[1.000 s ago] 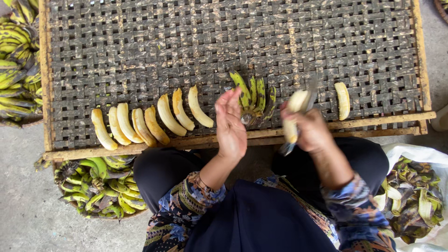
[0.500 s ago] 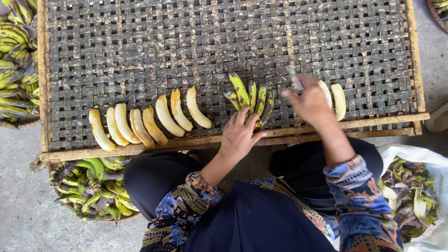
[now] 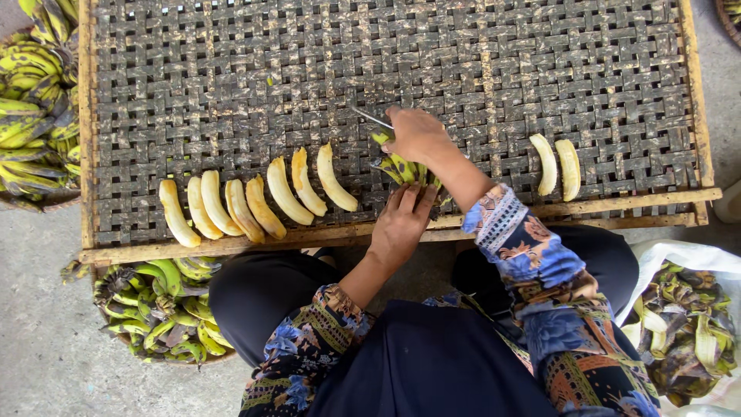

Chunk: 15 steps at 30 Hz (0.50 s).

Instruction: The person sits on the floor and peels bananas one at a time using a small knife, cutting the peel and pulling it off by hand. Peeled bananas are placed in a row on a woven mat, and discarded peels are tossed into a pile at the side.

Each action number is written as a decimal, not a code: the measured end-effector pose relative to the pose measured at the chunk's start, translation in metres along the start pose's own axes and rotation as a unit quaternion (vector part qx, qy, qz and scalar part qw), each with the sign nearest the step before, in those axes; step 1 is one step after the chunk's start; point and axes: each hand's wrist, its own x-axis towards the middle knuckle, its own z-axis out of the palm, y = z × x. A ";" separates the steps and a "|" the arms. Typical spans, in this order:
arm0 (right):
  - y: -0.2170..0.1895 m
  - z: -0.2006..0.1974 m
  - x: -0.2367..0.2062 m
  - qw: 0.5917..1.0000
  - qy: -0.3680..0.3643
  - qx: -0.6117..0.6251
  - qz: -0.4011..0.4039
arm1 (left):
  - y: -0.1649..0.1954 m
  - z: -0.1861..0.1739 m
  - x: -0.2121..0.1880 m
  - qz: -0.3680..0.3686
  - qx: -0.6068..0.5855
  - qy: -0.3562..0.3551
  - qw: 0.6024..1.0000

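Note:
A small bunch of green bananas (image 3: pixel 403 167) lies on the woven bamboo tray (image 3: pixel 231 85) near its front edge. My right hand (image 3: pixel 417 135) is over the bunch's far end, shut on a thin knife (image 3: pixel 372 118) whose blade points left. My left hand (image 3: pixel 400 222) reaches from the front rail, its fingers pressed on the bunch's near end. A row of several peeled pale bananas (image 3: pixel 262 197) lies to the left. Two more peeled bananas (image 3: pixel 557 164) lie to the right.
A basket of green bananas (image 3: pixel 158 309) stands on the floor by my left knee. More green and yellow bananas (image 3: pixel 31 108) are piled at the far left. A white bag of peels (image 3: pixel 683 332) sits on the right. The tray's wooden front rail (image 3: pixel 231 245) crosses before my knees.
My right hand laid a peeled banana beside the one on the right, then moved left with the knife onto the green bunch. My left hand came down onto the bunch's near end.

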 end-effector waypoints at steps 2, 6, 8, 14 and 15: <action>0.002 -0.003 -0.004 0.995 -0.033 0.096 -0.005 | -0.001 0.003 -0.002 -0.003 0.015 -0.010 1.000; -0.006 -0.002 -0.011 0.998 0.066 -0.009 -0.006 | -0.002 0.007 -0.002 0.002 0.003 0.019 1.000; -0.014 -0.003 -0.007 0.991 0.133 -0.033 0.011 | -0.001 0.008 -0.003 0.016 0.010 0.035 0.999; -0.030 -0.022 0.008 0.997 -0.069 -0.044 0.002 | -0.004 0.007 -0.005 0.020 -0.005 0.020 1.000; -0.030 -0.021 0.007 0.997 -0.066 -0.035 -0.003 | -0.004 0.006 -0.005 0.017 -0.004 0.014 1.000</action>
